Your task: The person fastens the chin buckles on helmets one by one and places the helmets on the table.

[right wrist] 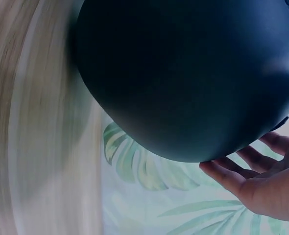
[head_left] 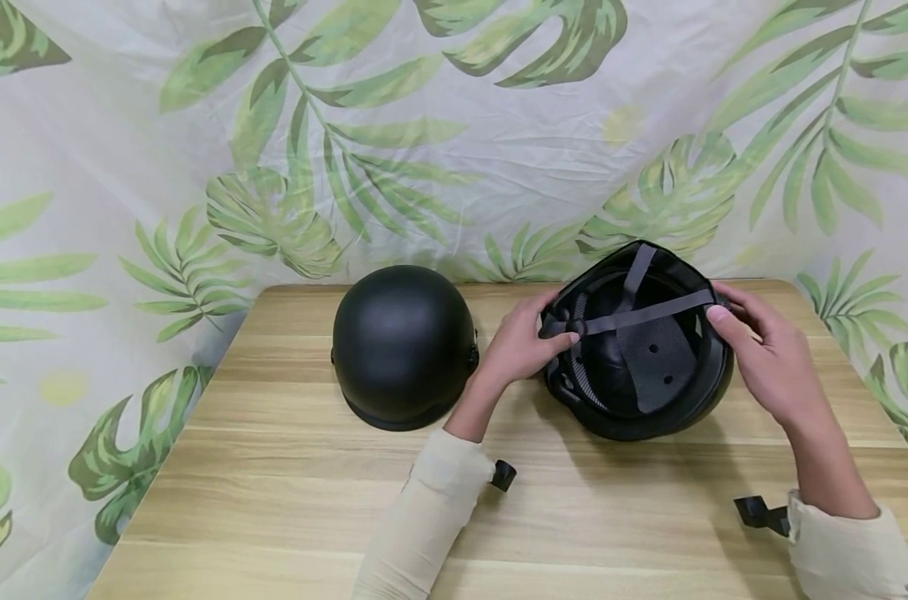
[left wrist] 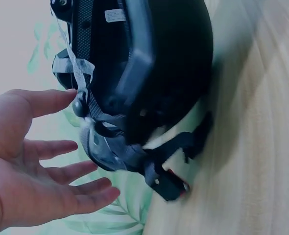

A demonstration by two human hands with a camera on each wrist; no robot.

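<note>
An upturned black helmet [head_left: 611, 425] shows its padded inside and grey straps [head_left: 649, 312] at the table's right side. My right hand [head_left: 772, 354] grips its right rim, thumb over the edge and fingers along the outer shell [right wrist: 183, 88]. At the left rim is my left hand [head_left: 524, 337]. Its thumb meets a small round strap fitting [left wrist: 80, 105], while the other fingers [left wrist: 61, 147] are spread and nearly straight beside the strap. A black buckle [left wrist: 166, 185] with a bit of red dangles below the straps. Part of the left fingers is hidden behind the helmet in the head view.
A second black helmet [head_left: 403, 346] sits dome up on the wooden table [head_left: 273, 500], left of my left hand. A leaf-print cloth [head_left: 393, 100] hangs behind the table's back edge. Black camera mounts [head_left: 754, 511] stick out from both sleeves.
</note>
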